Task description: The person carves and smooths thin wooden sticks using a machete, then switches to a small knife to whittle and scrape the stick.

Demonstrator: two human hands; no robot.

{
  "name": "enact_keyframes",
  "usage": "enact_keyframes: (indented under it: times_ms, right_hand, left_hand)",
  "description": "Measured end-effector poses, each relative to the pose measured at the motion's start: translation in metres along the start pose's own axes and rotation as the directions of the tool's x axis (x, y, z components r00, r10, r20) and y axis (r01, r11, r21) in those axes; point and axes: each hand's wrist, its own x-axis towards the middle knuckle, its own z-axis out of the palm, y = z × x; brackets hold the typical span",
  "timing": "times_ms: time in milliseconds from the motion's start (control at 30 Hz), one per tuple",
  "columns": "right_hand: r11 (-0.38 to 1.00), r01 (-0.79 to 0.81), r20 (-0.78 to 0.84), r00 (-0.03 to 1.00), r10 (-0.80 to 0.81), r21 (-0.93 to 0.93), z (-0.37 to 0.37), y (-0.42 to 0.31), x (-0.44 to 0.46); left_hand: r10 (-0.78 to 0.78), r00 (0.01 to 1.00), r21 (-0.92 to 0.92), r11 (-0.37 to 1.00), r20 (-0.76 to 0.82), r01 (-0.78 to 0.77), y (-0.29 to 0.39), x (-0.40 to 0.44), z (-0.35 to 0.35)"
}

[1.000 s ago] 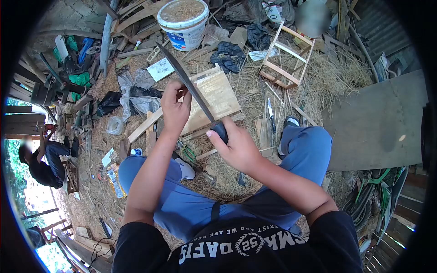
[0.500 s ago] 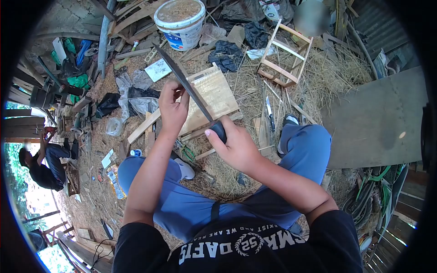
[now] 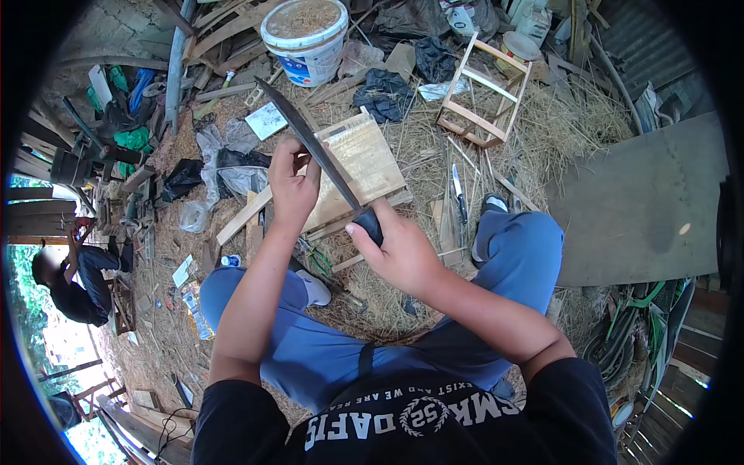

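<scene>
A machete (image 3: 306,132) with a long dark blade and a black handle slants up and left in front of me. My right hand (image 3: 403,252) is closed around the handle, its thumb lying along it. Partway along the blade, my left hand (image 3: 293,186) is bent with curled fingers against it; a fingertip shows on the far side, and the rest of the grip is partly hidden. Below and behind the blade sits a pale wooden board or box (image 3: 368,159). A knife (image 3: 459,194) lies on the straw to its right.
A small wooden frame (image 3: 484,89) and a white bucket (image 3: 306,43) of sawdust stand beyond. Pliers (image 3: 316,257) lie near my left foot. A large grey sheet (image 3: 643,209) is at right. Another person (image 3: 74,283) sits at far left. Straw, scraps and plastic bags cover the ground.
The machete and both hands have shifted very slightly to the left. Both hands keep the same hold, and the surrounding things look unmoved.
</scene>
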Motion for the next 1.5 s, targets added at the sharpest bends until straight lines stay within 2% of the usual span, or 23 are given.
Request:
enact_keyframes:
  times_ms: [33,467,833,933,1133,1367,1467,1500]
  right_hand:
    - [1.000,0.009,-0.002,1.000,-0.009,0.001,0.001,0.001,0.000]
    - [1.000,0.014,-0.012,1.000,-0.014,0.004,0.001,0.001,0.001]
    - [0.993,-0.014,0.007,1.000,0.013,0.115,-0.004,-0.006,0.000]
    - [0.990,0.007,-0.002,1.000,-0.006,0.142,-0.003,-0.004,-0.001]
    - [0.997,0.024,-0.020,1.000,-0.022,0.072,-0.001,-0.001,-0.001]
    - [0.996,0.001,0.004,1.000,-0.001,0.089,-0.003,-0.004,-0.001]
    - [0.995,0.001,0.002,1.000,-0.001,0.103,-0.003,-0.004,-0.001]
    - [0.995,-0.003,0.001,1.000,0.003,0.102,-0.003,-0.005,-0.001]
  left_hand:
    - [-0.025,0.999,0.015,1.000,0.043,0.024,-0.001,-0.001,-0.002]
    - [-0.017,0.998,-0.029,0.999,0.065,0.019,-0.003,-0.002,-0.005]
    - [0.029,0.996,0.033,0.999,0.079,-0.031,-0.005,-0.002,-0.006]
    - [0.034,0.999,-0.027,0.999,-0.013,-0.034,0.001,-0.001,0.001]
    - [0.052,0.999,0.005,0.999,-0.017,-0.051,0.002,0.000,0.002]
    - [0.058,0.997,-0.013,0.998,-0.048,-0.059,0.007,0.001,0.005]
    - [0.052,0.998,0.005,0.999,-0.036,-0.052,0.004,0.000,0.002]
    - [0.049,0.999,0.061,0.997,0.018,-0.050,0.001,0.000,-0.001]
